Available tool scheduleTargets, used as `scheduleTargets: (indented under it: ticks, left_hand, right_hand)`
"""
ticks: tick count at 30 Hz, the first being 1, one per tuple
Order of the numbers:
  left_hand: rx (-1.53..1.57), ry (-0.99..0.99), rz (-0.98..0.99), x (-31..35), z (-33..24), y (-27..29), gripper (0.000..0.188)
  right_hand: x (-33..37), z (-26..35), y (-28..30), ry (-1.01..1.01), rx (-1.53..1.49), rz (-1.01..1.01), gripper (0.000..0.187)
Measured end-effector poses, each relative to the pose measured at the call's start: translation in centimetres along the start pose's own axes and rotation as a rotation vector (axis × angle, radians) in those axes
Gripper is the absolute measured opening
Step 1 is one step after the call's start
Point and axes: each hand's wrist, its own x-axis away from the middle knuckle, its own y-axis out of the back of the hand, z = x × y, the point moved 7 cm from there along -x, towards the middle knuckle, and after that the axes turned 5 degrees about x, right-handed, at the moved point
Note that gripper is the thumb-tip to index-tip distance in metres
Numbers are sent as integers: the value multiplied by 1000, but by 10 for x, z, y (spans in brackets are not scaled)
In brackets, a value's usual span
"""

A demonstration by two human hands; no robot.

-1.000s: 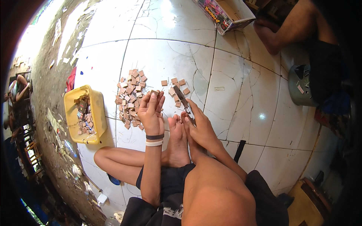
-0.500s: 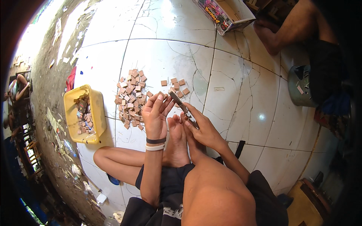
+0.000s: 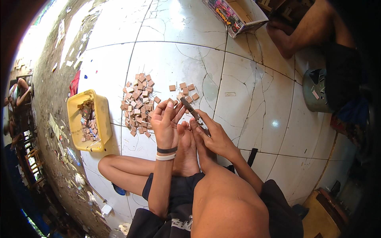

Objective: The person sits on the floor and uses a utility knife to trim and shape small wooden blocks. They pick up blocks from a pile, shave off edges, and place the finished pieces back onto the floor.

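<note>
My right hand [image 3: 212, 133] is closed round a dark metal hand tool that looks like pliers [image 3: 189, 108], its head pointing up and left. Close to that head is my left hand [image 3: 164, 125], palm turned up, thumb and forefinger drawn together. What the left fingertips hold is too small to make out. Beyond the left hand lies a pile of small brown square blocks [image 3: 137, 105], several with thin wires sticking out. A smaller group of the same blocks [image 3: 187, 90] lies just past the tool's head.
A yellow plastic tub [image 3: 104, 123] with blocks and scraps stands at the left. An open printed cardboard box [image 3: 250, 25] sits at the far right, near another person's bent leg [image 3: 305, 35]. A dark green container [image 3: 313, 95] is at the right. Cracked white tiles [image 3: 258, 115] cover the floor.
My left hand has shifted slightly to the right, with its wrist a little lower. My right hand and the tool have barely moved; the blocks look the same.
</note>
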Motion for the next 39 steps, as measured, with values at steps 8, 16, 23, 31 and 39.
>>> scheduleTargets:
  ticks: [8, 16, 23, 31, 39]
  left_hand:
    - [-60, 28, 10, -1, 5, -9, 26]
    - [-173, -29, 51, -3, 4, -20, 25]
    - [-178, 4, 63, -7, 0, -13, 24]
    - [-51, 36, 77, 9, -9, -17, 27]
    - [-163, -28, 63, 14, -16, -21, 28]
  right_hand:
    - [3, 1, -4, -8, 26, 11, 53]
    - [6, -7, -10, -5, -31, -11, 54]
    - [8, -5, -13, -10, 31, -35, 60]
    - [7, 13, -7, 126, 101, -97, 69]
    - [9, 16, -8, 156, 89, -132, 68]
